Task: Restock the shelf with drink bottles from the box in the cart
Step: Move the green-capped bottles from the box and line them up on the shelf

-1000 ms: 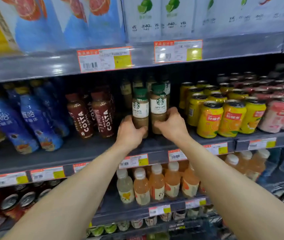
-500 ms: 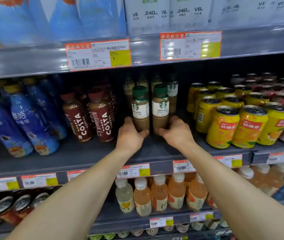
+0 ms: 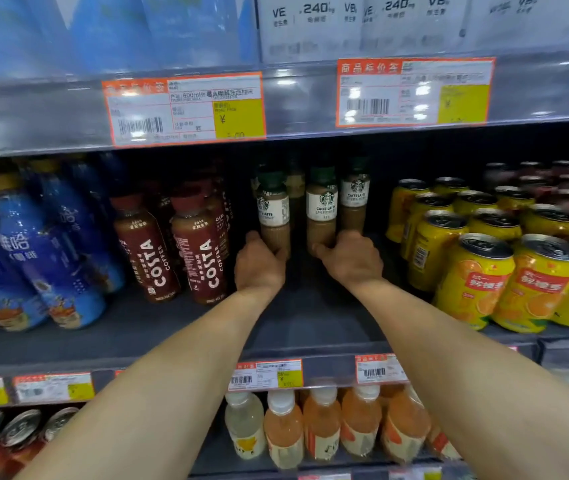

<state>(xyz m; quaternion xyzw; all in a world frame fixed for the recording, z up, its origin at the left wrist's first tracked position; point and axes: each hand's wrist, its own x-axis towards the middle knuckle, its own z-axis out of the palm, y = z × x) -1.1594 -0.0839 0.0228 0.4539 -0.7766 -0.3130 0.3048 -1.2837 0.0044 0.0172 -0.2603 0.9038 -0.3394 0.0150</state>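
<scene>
Shelf (image 3: 172, 327) beside COSTA bottles (image 3: 203, 251): left hand (image 3: 259, 265), right hand (image 3: 352, 259), fingers (image 3: 252, 237) curled round one Starbucks CAFFE LATTE bottle (image 3: 272, 209) each.

On the shelf (image 3: 137, 334) I see the left latte (image 3: 272, 209) and right latte (image 3: 321, 209) side by side, well back from the edge, with more behind. The left hand (image 3: 259, 268) grips the left latte's base and the right hand (image 3: 352, 259) the right latte's. Costa bottles (image 3: 200, 251) stand left of them, cans (image 3: 477, 271) right.
</scene>
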